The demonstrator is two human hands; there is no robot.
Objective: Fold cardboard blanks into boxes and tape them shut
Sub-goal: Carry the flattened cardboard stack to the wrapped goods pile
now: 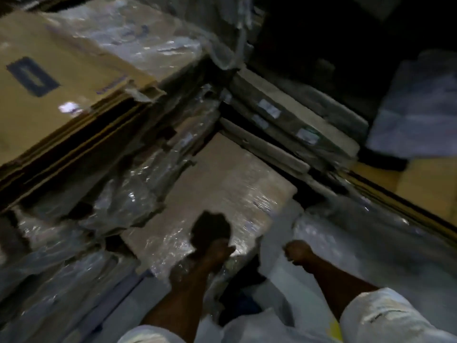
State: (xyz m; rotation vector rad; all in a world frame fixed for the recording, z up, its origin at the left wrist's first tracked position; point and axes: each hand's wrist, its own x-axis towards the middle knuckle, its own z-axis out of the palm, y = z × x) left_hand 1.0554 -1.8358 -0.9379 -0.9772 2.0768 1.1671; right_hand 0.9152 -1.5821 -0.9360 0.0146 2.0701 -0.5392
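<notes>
The view is dim and smeared by motion. A wrapped bundle point(222, 184) of flat tan cardboard lies in the middle, its top covered in shiny clear film.

The left hand point(217, 250) is at the near edge of this bundle, fingers curled and knuckles up, touching the film. The blur hides whether it pinches the film or only presses on it. Its dark shadow point(211, 226) falls on the bundle just beyond it.

The right hand point(298, 251) is just beside the bundle's near right corner, apart from the left hand and over a white plastic sheet point(277, 278). Its fingers are curled too, and I cannot tell whether anything is inside them. Both forearms are bare, and a white sleeve point(385, 315) shows on the right arm.

To the left of the bundle and higher, a stack of cardboard blanks point(61, 102) lies flat with its layered edges facing the bundle. The top blank bears a blue printed rectangle point(32, 76), and the far part of the stack is under film. Below this stack sit crumpled film-wrapped packs point(118, 194), touching the bundle's left side.

Beyond the bundle, toward the right, labelled bundles point(291, 120) are piled one on another, each with small pale labels point(269, 108) on its edge. At the far right is a pale plastic-covered heap point(418, 107), and below it a bare yellowish cardboard sheet point(425, 191).
</notes>
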